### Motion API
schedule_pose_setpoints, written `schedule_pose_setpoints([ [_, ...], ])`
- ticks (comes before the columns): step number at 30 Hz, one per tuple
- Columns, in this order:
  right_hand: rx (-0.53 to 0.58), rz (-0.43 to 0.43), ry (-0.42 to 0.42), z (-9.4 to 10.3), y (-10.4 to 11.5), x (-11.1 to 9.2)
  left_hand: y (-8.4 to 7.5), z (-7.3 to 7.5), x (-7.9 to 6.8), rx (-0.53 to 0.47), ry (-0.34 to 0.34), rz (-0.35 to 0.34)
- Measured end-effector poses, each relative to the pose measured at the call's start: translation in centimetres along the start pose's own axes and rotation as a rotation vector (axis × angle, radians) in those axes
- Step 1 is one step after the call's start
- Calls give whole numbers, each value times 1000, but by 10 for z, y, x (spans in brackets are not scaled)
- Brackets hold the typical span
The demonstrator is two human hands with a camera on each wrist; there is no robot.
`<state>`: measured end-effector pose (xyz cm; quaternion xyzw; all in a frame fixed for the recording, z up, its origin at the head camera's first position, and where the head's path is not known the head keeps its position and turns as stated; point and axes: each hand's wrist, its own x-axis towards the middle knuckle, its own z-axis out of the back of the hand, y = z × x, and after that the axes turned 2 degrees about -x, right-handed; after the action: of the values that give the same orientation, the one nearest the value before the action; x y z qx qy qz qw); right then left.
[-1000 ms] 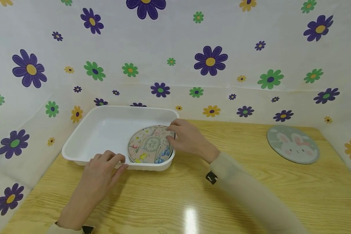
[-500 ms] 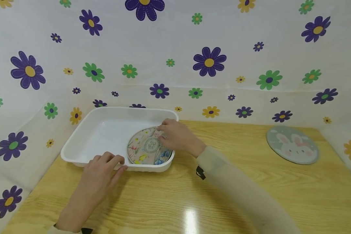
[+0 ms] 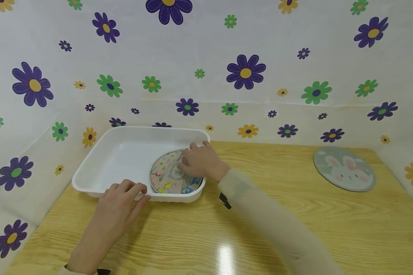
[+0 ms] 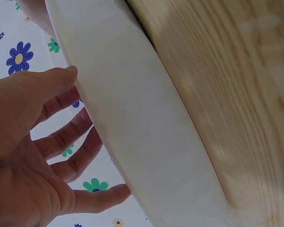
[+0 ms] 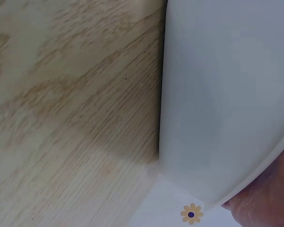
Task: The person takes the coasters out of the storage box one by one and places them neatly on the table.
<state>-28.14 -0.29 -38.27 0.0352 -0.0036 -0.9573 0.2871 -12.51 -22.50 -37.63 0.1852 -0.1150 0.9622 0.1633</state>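
A round floral mat [image 3: 172,173] with a printed emblem lies in the right part of a white plastic basin [image 3: 124,156]. My right hand [image 3: 203,160] is over its right side, reaching across the basin's right rim, thumb and index finger at the mat's printed surface. Part of the mat is hidden under that hand. On the near side, my left hand [image 3: 122,202] holds the basin's front rim. The left wrist view shows that hand's thumb [image 4: 61,78] and fingers at the rim. In the right wrist view only a bit of the right hand [image 5: 267,198] shows past the basin wall [image 5: 217,94].
At the right of the wooden table [image 3: 261,229] lies a second round mat [image 3: 344,169], grey-green with a rabbit print. A flower-printed white cloth [image 3: 206,42] stands behind and along the sides of the table, close to the basin's back.
My right hand has moved left from the basin's right edge, further over the floral mat. The left hand, basin and mats stay in place.
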Motion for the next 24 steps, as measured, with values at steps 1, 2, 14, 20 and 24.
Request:
schedule_pose_setpoints([
  [1, 2, -3, 1, 0, 1, 0, 0, 0, 0, 1, 0, 2],
  [2, 3, -5, 1, -1, 2, 0, 0, 0, -1, 1, 0, 3],
  [14, 92, -57, -116, -6, 0, 6, -2, 0, 0, 0, 2, 8],
  [20, 249, -61, -223, -2, -1, 0, -2, -1, 0, -1, -12, -5],
  [24, 347, -41, -276, 2, 1, -4, -2, -1, 0, -5, -19, -5],
])
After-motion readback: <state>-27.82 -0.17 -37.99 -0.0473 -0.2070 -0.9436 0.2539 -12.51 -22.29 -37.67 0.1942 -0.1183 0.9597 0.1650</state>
